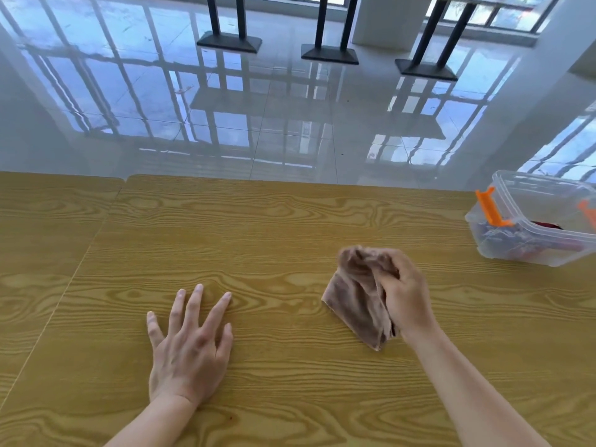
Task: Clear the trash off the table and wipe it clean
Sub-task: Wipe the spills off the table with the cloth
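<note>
The cloth [358, 298] hangs bunched in the clenched right hand [404, 295] just above the table [290, 221], left hand [190, 346] flat and empty, trash seemingly already in the bin [535, 221] at the right edge, so wiping remains.

The tabletop [290, 227] is showing a yellow-ochre wood print, with darker brown grain running in long wavy bands and oval knots. The cloth [354, 298] is showing a dusty pinkish brown, plain and unpatterned, darker in its folds. The plastic bin [529, 243] is looking clear and colourless, carrying bright orange clips [490, 208], with dark red and grey-blue shapes showing through its wall. The glossy floor [290, 117] is gleaming pale grey-white, mirroring a grid of blue window panes. The table bases [329, 54] beyond are appearing black.
</note>
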Available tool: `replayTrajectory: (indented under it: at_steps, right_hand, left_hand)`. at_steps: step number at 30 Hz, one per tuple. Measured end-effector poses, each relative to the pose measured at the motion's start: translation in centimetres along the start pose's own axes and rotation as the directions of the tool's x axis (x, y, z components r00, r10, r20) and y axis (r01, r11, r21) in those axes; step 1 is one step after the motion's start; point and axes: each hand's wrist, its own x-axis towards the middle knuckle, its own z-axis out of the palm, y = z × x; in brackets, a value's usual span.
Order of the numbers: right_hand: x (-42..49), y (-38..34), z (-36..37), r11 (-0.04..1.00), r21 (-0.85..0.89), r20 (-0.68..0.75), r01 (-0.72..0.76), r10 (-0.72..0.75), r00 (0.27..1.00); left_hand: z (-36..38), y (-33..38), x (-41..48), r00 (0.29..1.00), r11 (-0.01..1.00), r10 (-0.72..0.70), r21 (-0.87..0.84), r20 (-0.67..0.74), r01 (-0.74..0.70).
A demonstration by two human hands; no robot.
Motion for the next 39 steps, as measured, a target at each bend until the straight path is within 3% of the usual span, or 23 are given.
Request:
replayTrajectory:
  at_steps: [2, 4, 6, 7, 9, 10, 12, 13, 16, 19, 21, 23, 26, 27, 29, 31, 33, 34, 37, 39]
  right_hand:
    - [-1.7, 1.6, -0.4, 0.971, -0.193, 0.097, 0.144, -0.127, 0.987]
    - [-3.3, 3.0, -0.7, 0.824, -0.399, 0.325, 0.402, -0.283, 0.902]
    - [-4.3, 3.8, -1.0, 0.718, -0.481, 0.535, 0.503, -0.214, 0.817]
    - [-4.4, 4.1, -1.0, 0.708, -0.503, 0.553, 0.496, -0.177, 0.814]
    - [-3.7, 4.3, -0.2, 0.676, -0.590, 0.472, 0.442, -0.155, 0.868]
    - [-3.4, 4.4, 0.7, 0.595, -0.670, 0.461, 0.444, -0.135, 0.877]
    - [-3.3, 4.7, 2.5, 0.408, -0.755, 0.537, 0.513, -0.065, 0.841]
    - [-3.0, 5.0, 2.9, 0.373, -0.759, 0.563, 0.534, -0.038, 0.826]
    - [1.5, 5.6, 2.6, 0.366, -0.836, 0.462, 0.408, 0.068, 0.884]
    - [7.6, 5.4, 3.7, 0.391, -0.919, 0.158, 0.052, 0.244, 0.957]
    - [8.3, 4.1, 7.3, 0.413, -0.910, 0.143, 0.030, 0.245, 0.959]
    - [5.1, 2.3, 11.2, 0.445, -0.860, 0.340, 0.251, 0.130, 0.932]
    - [-4.1, 0.9, 13.4, 0.450, -0.624, 0.691, 0.639, -0.065, 0.720]
    - [-6.7, 0.9, 12.7, 0.427, -0.564, 0.750, 0.706, -0.092, 0.655]
    - [-7.3, 1.7, 10.5, 0.391, -0.542, 0.778, 0.744, -0.100, 0.620]
    - [-3.8, 2.5, 8.9, 0.400, -0.668, 0.677, 0.628, -0.026, 0.736]
    - [0.7, 2.7, 9.2, 0.407, -0.830, 0.448, 0.382, 0.078, 0.891]
    - [2.3, 2.8, 10.0, 0.416, -0.871, 0.336, 0.262, 0.115, 0.935]
    - [3.6, 2.5, 13.7, 0.449, -0.893, 0.125, 0.033, 0.176, 0.976]
    - [2.2, 1.1, 16.8, 0.459, -0.883, 0.193, 0.103, 0.154, 0.969]
  left_hand:
    - [0.0, 0.0, 0.0, 1.000, 1.000, 0.000, -0.005, 0.001, 0.000]
    - [0.0, 0.1, 0.0, 1.000, 1.000, -0.002, -0.007, -0.001, 0.002]
    - [0.0, 0.1, 0.1, 1.000, 1.000, -0.003, -0.007, -0.002, 0.003]
    - [0.0, 0.1, 0.1, 1.000, 1.000, 0.002, -0.009, -0.002, -0.002]
    - [0.0, 0.1, 0.0, 1.000, 1.000, 0.006, -0.009, -0.008, -0.006]
    - [0.0, 0.0, 0.0, 1.000, 1.000, 0.001, -0.011, -0.013, -0.001]
    - [0.1, 0.1, 0.0, 1.000, 1.000, -0.001, -0.013, -0.010, 0.001]
    - [0.0, 0.2, 0.0, 1.000, 1.000, 0.007, -0.010, -0.001, -0.007]
    - [0.0, 0.2, 0.1, 1.000, 1.000, -0.002, 0.008, 0.002, 0.002]
    - [0.2, 0.2, 0.0, 1.000, 1.000, 0.012, 0.014, 0.002, -0.012]
    - [0.2, 0.1, 0.2, 1.000, 1.000, 0.006, 0.021, 0.010, -0.006]
    - [0.2, 0.2, 0.1, 1.000, 1.000, 0.017, 0.019, 0.017, -0.018]
    - [0.1, -0.2, 0.0, 0.999, 0.999, 0.023, -0.035, 0.025, -0.022]
    - [-0.1, -0.3, 0.0, 0.999, 0.997, 0.022, -0.072, 0.023, -0.020]
    - [-0.5, -0.6, 0.0, 1.000, 0.986, 0.016, -0.165, 0.015, -0.013]
    - [-1.3, -1.6, -0.2, 0.999, 0.972, 0.048, -0.230, 0.023, -0.041]
    - [-1.6, -3.6, -0.4, 0.991, 0.972, 0.130, -0.198, 0.021, -0.123]
    - [-1.7, -5.0, -0.5, 0.985, 0.975, 0.169, -0.151, 0.021, -0.165]
    - [-2.0, -9.8, -0.7, 0.988, 0.989, 0.149, -0.031, 0.047, -0.148]
    - [-2.0, -12.4, -0.8, 0.993, 0.995, 0.104, -0.003, 0.059, -0.104]
